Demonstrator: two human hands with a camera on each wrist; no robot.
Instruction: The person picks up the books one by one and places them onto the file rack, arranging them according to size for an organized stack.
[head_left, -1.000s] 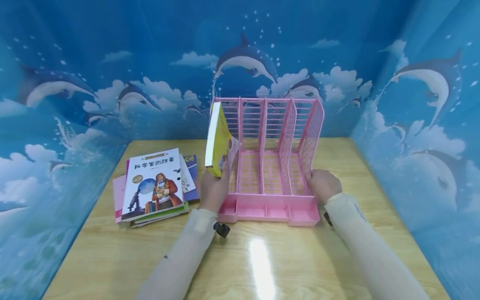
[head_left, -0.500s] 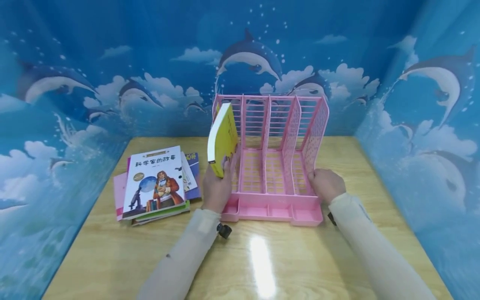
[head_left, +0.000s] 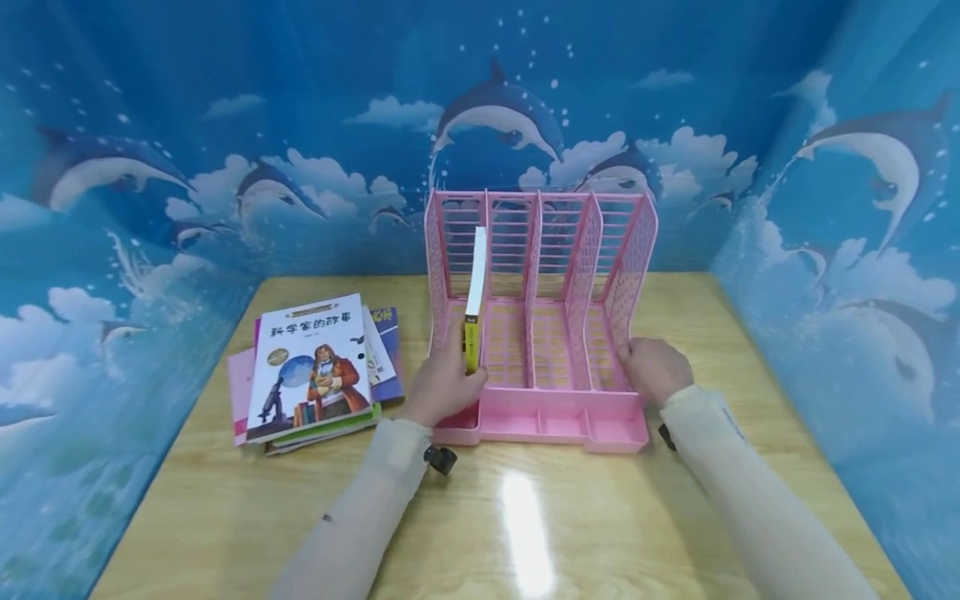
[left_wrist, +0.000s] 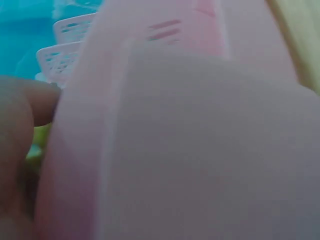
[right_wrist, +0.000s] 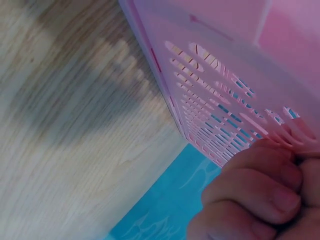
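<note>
My left hand grips upright yellow-spined paper book at pink slatted plastic rack; right hand clamps rack's side. Likely inserting; next needs straight slide-in.

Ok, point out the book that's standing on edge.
The yellow-spined book, pinched in the left hand at the pink book rack. It alone stands on edge; the other books lie flat in a pile on the wooden table.

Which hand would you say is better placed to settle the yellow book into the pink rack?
Probably the left hand: it grips the yellow book by the leftmost slot of the pink rack, while the right hand holds the opposite side.
</note>
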